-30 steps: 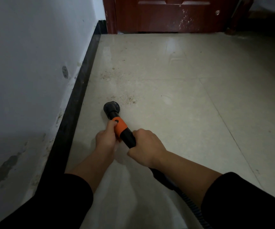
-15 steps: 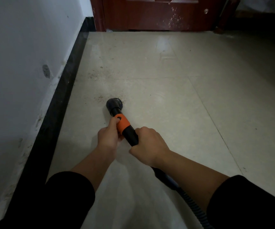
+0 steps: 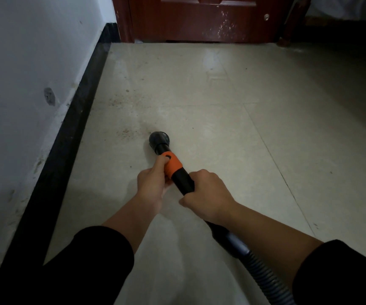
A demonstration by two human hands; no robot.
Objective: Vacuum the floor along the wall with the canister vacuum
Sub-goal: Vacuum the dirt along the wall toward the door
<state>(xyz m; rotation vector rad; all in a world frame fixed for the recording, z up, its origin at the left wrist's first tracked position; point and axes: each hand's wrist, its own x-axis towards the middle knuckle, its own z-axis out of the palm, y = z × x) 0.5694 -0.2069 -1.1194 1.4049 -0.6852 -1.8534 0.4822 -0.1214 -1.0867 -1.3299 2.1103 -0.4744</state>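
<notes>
Orange collar [image 3: 172, 164] on a black vacuum wand [image 3: 181, 178], gripped by both hands. The left hand [image 3: 153, 183] curls around the collar; the right hand [image 3: 208, 194] clamps the wand just behind it. Ahead of the left hand, the round nozzle [image 3: 159, 139] meets the tiled floor [image 3: 199, 84], beside reddish dust [image 3: 127, 134] near the black baseboard [image 3: 67, 150]. A ribbed hose [image 3: 263, 276] trails behind the right hand.

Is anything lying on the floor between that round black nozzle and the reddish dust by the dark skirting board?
Nothing visible does. The nozzle is just right of the nearest dust patch, and only bare floor lies between that patch and the skirting board.
</notes>
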